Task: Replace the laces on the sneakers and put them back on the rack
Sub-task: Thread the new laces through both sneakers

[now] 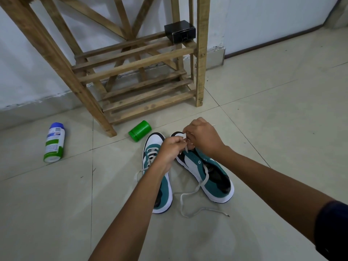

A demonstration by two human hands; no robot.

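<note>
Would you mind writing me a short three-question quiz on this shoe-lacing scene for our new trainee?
1. True or false: both sneakers stand on the rack.
2. Which sneaker are the hands working on? A) the left sneaker B) the right sneaker C) neither
3. Fill in: the green jar lies on its ____ on the floor.

Key:
1. False. Both are on the floor in front of it; only a black box sits on a shelf.
2. B. The left hand and right hand both pinch the lace at its toe end.
3. Side. The spray can lies flat too.
</note>
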